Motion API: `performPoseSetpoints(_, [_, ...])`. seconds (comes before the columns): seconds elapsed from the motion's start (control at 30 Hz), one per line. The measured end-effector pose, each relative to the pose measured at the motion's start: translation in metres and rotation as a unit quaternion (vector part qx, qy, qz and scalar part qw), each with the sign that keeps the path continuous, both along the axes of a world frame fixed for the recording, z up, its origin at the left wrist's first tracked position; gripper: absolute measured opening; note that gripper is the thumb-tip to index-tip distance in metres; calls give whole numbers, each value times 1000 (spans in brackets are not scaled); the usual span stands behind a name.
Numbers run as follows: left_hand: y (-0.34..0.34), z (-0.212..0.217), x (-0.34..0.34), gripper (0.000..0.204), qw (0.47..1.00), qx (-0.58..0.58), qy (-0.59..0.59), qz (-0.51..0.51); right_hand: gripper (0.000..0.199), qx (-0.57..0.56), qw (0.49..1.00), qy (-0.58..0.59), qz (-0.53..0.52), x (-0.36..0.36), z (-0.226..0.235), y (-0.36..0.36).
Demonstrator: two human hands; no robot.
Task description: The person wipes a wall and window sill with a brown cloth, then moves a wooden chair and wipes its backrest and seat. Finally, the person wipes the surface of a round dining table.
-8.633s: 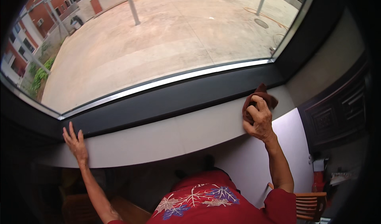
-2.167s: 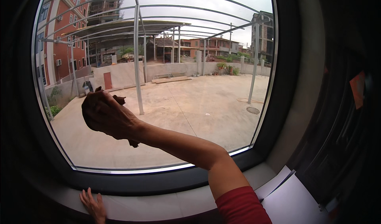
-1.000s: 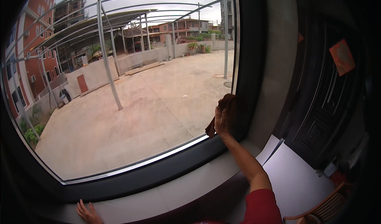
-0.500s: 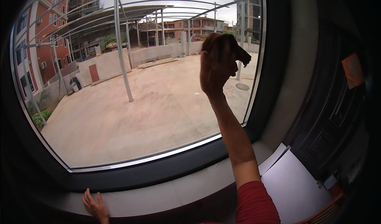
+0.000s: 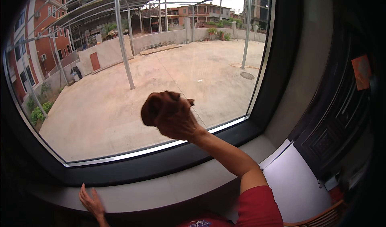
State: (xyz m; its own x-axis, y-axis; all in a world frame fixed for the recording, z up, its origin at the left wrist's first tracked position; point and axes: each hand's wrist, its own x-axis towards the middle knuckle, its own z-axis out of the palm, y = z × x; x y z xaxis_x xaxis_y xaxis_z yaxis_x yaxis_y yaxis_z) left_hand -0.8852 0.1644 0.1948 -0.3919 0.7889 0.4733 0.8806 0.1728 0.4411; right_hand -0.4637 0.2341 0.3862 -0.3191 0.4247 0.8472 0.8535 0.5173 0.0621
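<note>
A large window pane point(image 5: 96, 126) fills most of the view. Against its lower middle, my right hand point(image 5: 177, 120) presses a crumpled brownish cloth point(image 5: 152, 109), with the fingers wrapped over it. Part of the cloth sticks out past the fingers on the right side. My left hand point(image 5: 92, 203) rests on the pale window sill point(image 5: 148, 194) at the lower left, its fingers stretched and the thumb apart, holding nothing.
A dark frame point(image 5: 120, 171) borders the glass. Right of the sill are a white panel point(image 5: 297, 183), a slatted wooden chair point(image 5: 317, 218) and a dark carved door point(image 5: 325, 142) with an orange paper point(image 5: 361, 72). Beyond the glass lie a concrete yard and metal posts point(image 5: 124, 42).
My right hand has swept the cloth down and to the left across the glass, from the upper right to the lower middle. My left hand stays on the sill.
</note>
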Motion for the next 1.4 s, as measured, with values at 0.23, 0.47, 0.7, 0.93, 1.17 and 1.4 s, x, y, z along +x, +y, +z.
performPoseSetpoints(0.23, [-3,1,-4,48,1000,6,-8,-25,66,144,930,38,-336,87,-47,-9])
performPoseSetpoints(0.47, [-3,9,11,54,1000,-6,-8,-21,69,-4,887,178,-425,172,-125,-42])
performPoseSetpoints(0.7, [-13,21,5,59,1000,-9,-16,-9,63,-45,884,353,-303,98,-153,-34])
performPoseSetpoints(0.93, [-11,24,22,67,998,34,0,-46,17,3,831,441,340,-45,-42,-7])
performPoseSetpoints(1.17, [-19,20,9,61,998,64,-5,-28,38,287,952,-50,-90,-159,78,33])
performPoseSetpoints(1.4, [-17,22,14,52,989,138,-26,-45,40,482,874,-29,-57,-276,236,82])
